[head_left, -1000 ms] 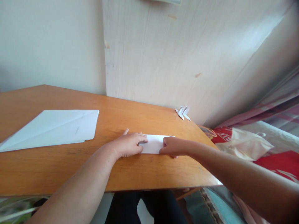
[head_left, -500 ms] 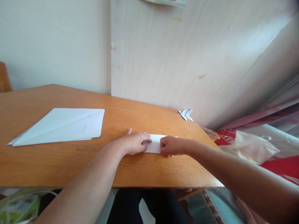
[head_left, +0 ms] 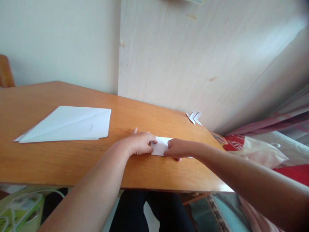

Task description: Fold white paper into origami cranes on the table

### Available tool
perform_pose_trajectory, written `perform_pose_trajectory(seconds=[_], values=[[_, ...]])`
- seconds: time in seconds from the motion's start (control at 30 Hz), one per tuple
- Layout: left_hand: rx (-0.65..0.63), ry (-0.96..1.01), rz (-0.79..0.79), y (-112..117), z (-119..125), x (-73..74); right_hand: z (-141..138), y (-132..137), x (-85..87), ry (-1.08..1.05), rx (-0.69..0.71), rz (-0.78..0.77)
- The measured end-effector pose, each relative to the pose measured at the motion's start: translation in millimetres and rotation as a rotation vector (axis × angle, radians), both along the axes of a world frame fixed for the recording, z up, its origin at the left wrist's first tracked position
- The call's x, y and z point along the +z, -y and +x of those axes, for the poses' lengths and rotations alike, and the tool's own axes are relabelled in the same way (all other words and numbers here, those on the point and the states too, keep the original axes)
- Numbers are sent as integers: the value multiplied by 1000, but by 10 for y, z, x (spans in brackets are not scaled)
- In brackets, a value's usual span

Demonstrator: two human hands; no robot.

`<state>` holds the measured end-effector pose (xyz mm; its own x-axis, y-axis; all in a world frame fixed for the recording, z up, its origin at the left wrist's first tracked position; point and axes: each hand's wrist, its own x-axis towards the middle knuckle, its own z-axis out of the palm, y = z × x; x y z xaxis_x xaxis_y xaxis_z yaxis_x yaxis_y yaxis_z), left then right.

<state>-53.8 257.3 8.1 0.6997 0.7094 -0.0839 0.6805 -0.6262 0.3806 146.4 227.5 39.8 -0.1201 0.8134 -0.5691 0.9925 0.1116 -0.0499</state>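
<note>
A small folded strip of white paper (head_left: 159, 146) lies flat on the wooden table (head_left: 135, 174) in front of me. At its left end, my left hand (head_left: 142, 143) is closed on the edge with thumb and fingertips. My right hand (head_left: 177, 149) rests on the right part with its fingers curled in, gripping the paper. That hand covers much of the strip, and only a bit of its lower edge shows past the wrist.
Larger folded white sheets (head_left: 70, 125) lie on the table to the left. Small folded paper pieces (head_left: 194, 117) sit by the wall at the back right. Beyond the table's right edge are a pale bag (head_left: 264, 153) and red cloth. A green box (head_left: 24, 209) is low at left.
My right hand has shifted slightly on the paper, and a bit of the strip now shows under its wrist. The left hand stays at the left end. The view has tilted a little.
</note>
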Motion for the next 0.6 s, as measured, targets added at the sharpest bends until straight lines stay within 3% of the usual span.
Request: perform_pose_trajectory(seconds=[0.6], values=[[-24,-17,8,-43,-62,1,-278,-43,106,61,-82,-122]])
